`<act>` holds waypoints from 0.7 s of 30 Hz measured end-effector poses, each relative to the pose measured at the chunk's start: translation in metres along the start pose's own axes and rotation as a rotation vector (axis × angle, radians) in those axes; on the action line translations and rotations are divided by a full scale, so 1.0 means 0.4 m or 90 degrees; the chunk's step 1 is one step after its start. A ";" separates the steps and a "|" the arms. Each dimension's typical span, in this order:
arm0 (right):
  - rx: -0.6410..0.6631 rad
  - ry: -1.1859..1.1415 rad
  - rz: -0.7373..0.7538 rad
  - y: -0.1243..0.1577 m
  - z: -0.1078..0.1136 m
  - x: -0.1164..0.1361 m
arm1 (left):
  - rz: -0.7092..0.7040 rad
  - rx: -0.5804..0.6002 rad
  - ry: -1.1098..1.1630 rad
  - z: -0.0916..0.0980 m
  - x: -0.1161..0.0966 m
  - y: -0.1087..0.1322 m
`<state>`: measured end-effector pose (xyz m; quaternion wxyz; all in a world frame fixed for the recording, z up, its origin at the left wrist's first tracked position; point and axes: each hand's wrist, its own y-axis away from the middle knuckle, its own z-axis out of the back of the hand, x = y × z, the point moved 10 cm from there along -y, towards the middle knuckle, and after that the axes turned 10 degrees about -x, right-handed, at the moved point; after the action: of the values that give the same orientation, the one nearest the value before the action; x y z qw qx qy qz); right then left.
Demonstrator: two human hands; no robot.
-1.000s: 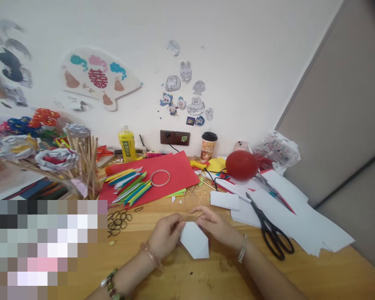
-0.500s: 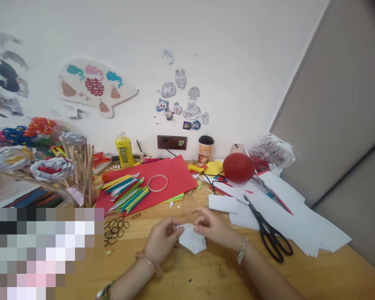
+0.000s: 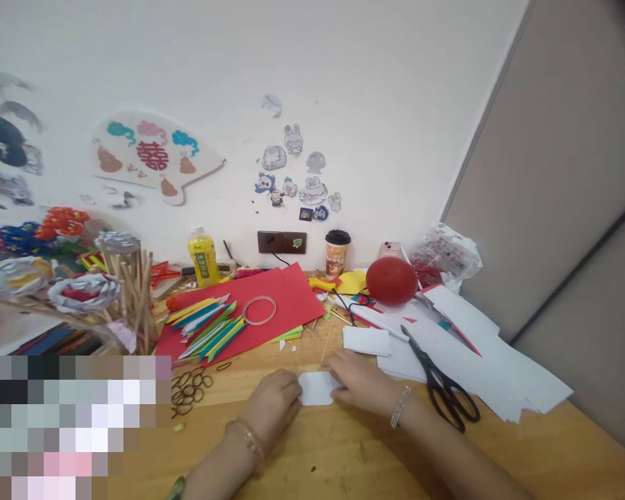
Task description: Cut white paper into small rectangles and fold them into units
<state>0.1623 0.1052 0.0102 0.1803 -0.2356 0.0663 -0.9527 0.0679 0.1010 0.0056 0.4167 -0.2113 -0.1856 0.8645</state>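
A small piece of white paper (image 3: pixel 315 389) lies low over the wooden table between my hands, its outline now a short wide shape. My left hand (image 3: pixel 273 401) is closed at the paper's left end, its fingers curled and partly hidden. At the right end my right hand (image 3: pixel 363 383) grips the paper with thumb and fingers. Just behind my right hand rests a folded white paper stack (image 3: pixel 367 341). Black scissors (image 3: pixel 437 382) lie to the right of it, with their blades on white sheets (image 3: pixel 469 351).
Black rubber bands (image 3: pixel 190 389) lie left of my hands. Folded coloured paper strips (image 3: pixel 208 326) and a ring (image 3: pixel 259 310) sit on red paper (image 3: pixel 292 298). Farther back stand a yellow bottle (image 3: pixel 202 257), a lidded cup (image 3: pixel 337 253) and a red round object (image 3: pixel 392 281).
The paper has gone from a pointed, tilted shape to a flatter, shorter one. Both hands have lowered onto its two ends, and the view has shifted slightly.
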 end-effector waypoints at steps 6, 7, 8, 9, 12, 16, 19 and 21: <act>-0.012 0.100 0.131 0.032 -0.019 0.033 | -0.053 0.001 -0.004 -0.018 0.003 0.004; -0.021 0.096 0.135 0.035 -0.024 0.030 | -0.057 0.001 0.004 -0.018 0.006 0.003; -0.037 0.090 0.133 0.036 -0.026 0.025 | -0.061 0.003 0.013 -0.019 0.008 0.002; -0.053 0.082 0.131 0.036 -0.026 0.021 | -0.064 0.005 0.022 -0.021 0.011 0.001; -0.080 0.062 0.138 0.031 -0.028 0.017 | -0.071 -0.005 0.046 -0.022 0.014 -0.002; -0.098 0.084 0.148 0.025 -0.026 0.020 | -0.066 -0.036 0.047 -0.018 0.011 -0.003; -0.109 0.085 0.151 0.029 -0.024 0.026 | -0.032 -0.029 0.043 -0.021 0.014 -0.001; -0.114 0.071 0.146 0.034 -0.023 0.028 | -0.001 -0.024 0.042 -0.021 0.017 0.001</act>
<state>0.1530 0.0887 0.0041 0.2623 -0.1886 0.1877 -0.9276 0.0682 0.1076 -0.0032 0.4190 -0.2475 -0.1878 0.8532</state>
